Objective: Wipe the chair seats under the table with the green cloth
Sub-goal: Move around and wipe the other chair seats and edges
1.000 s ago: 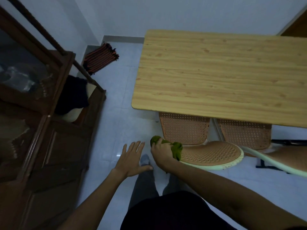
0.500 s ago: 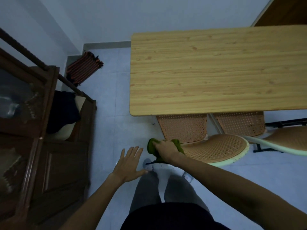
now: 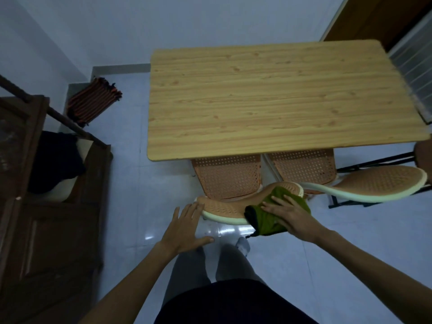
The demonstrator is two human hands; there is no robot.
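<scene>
Table, wood top, big, two chairs pushed under its near edge. Left chair: perforated orange back with a pale rim curving across the front, seat mostly under the table. Right chair just beside it, not yet touched by either hand. Cabinet dark, far left, well apart.

Right hand lies flat, fingers spread, pressing the cloth onto the right end of the left chair's curved rim. Cloth is green, bunched, one end hanging off the rim's front edge. Left hand is open, fingers spread, fingertips at the rim's left end; touching or only near, cannot tell.

Handling guess: cloth soft, light, limp, will fold and slide under a palm, so best held with a flat palm on the middle, or gathered in the fingers. May snag a little on the perforated surface. Chair looks light and could shift when pushed; the left hand looks placed to steady it.
</scene>
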